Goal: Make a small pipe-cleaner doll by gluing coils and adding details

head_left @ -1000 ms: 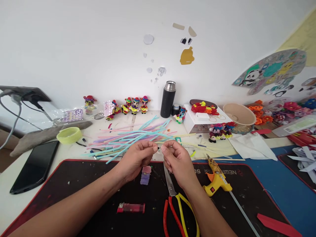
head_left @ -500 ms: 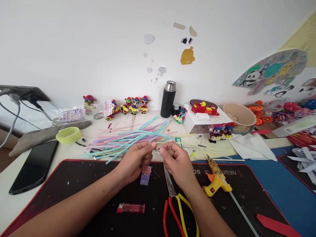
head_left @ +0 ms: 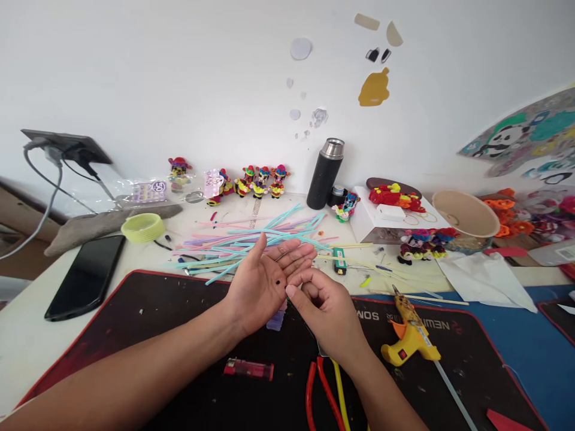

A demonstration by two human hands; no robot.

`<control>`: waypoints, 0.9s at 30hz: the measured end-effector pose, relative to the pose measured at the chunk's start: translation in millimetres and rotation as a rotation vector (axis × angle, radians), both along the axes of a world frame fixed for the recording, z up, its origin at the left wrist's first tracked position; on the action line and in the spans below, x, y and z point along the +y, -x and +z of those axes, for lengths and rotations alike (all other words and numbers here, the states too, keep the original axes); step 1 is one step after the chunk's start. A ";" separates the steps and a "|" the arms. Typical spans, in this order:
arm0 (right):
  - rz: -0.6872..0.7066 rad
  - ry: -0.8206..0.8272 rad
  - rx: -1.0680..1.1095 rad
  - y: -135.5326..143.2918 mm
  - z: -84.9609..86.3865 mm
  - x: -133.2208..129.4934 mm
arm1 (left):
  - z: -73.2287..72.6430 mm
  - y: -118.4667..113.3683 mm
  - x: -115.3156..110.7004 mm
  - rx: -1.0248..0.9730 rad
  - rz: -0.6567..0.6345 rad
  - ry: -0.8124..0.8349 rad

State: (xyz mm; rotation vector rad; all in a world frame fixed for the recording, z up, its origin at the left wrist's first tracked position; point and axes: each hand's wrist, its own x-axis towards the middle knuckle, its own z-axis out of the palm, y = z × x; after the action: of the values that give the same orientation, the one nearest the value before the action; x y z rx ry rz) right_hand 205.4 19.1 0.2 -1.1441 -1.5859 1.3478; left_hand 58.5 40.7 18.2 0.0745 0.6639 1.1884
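My left hand [head_left: 265, 284] is held palm up with its fingers stretched out. On the palm lies a tiny black piece [head_left: 277, 282], too small to name. Right beside it, my right hand [head_left: 321, 302] has thumb and forefinger pinched together at the edge of the left palm. Whatever may be between those fingertips is hidden or too small to make out. Below the hands, a purple and pink item [head_left: 275, 320] is partly covered by the left hand. Scissors with red and yellow handles [head_left: 326, 383] lie under my right wrist, blades mostly hidden.
On the black mat [head_left: 188, 353] are a pink lighter [head_left: 249, 369] and a yellow glue gun [head_left: 411, 341]. Behind lie pastel pipe cleaners [head_left: 215, 248], several small figures [head_left: 260, 182] and a black flask [head_left: 326, 173]. A phone [head_left: 85, 278] is at left, a beige bowl [head_left: 467, 212] at right.
My left hand has gone from a pinch to an open palm, turned up, with the black piece showing on it. My right hand stays pinched close by. The view has shifted left.
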 end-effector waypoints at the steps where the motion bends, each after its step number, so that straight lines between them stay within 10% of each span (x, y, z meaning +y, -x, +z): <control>1: 0.010 -0.013 -0.034 1.1 -0.8 -0.9 | -0.7 -0.4 -0.5 0.004 -0.008 0.002; 27: -0.028 -0.401 -0.354 2.8 -5.1 -5.8 | -12.2 1.3 1.4 -0.169 -0.083 0.079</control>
State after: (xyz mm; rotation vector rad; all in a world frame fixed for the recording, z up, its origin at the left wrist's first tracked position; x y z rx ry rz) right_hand 202.7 13.4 -4.9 -1.1853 -1.9721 0.7822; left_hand 57.3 42.2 6.0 -0.0636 0.5535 1.0749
